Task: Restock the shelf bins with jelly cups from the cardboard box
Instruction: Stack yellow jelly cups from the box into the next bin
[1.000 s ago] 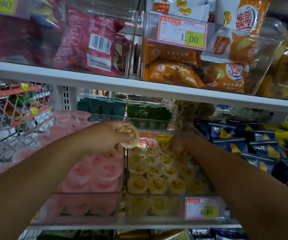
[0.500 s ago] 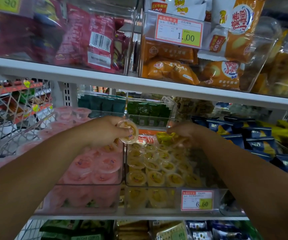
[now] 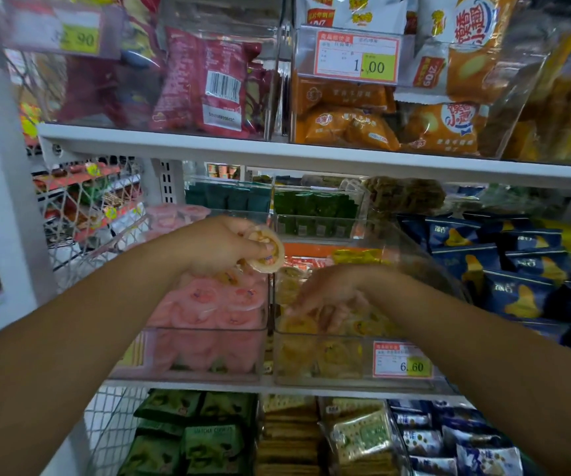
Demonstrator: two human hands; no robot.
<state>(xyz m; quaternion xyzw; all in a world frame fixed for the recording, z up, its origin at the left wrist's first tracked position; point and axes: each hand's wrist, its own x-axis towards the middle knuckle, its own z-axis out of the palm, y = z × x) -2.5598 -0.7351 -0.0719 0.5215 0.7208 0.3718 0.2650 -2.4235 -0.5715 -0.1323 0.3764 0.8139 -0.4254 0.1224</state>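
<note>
My left hand (image 3: 222, 247) grips a yellow jelly cup (image 3: 268, 250) above the divide between two clear shelf bins. The left bin (image 3: 191, 359) is packed with pink jelly cups (image 3: 222, 304). The right bin (image 3: 345, 365) holds several yellow jelly cups (image 3: 363, 324). My right hand (image 3: 328, 297) reaches down into the front of the right bin, fingers spread on the yellow cups there; motion blur hides whether it holds one. The cardboard box is out of view.
A price tag reading 6.60 (image 3: 402, 360) hangs on the right bin's front. Blue snack packs (image 3: 503, 269) fill the space to the right. The shelf above (image 3: 311, 156) carries red and orange snack bags. Green packs (image 3: 187, 438) lie on the shelf below. A wire basket (image 3: 88, 207) stands left.
My right hand has moved from the back of the yellow bin down toward its front. My left hand stays put with its cup. The camera has tilted slightly.
</note>
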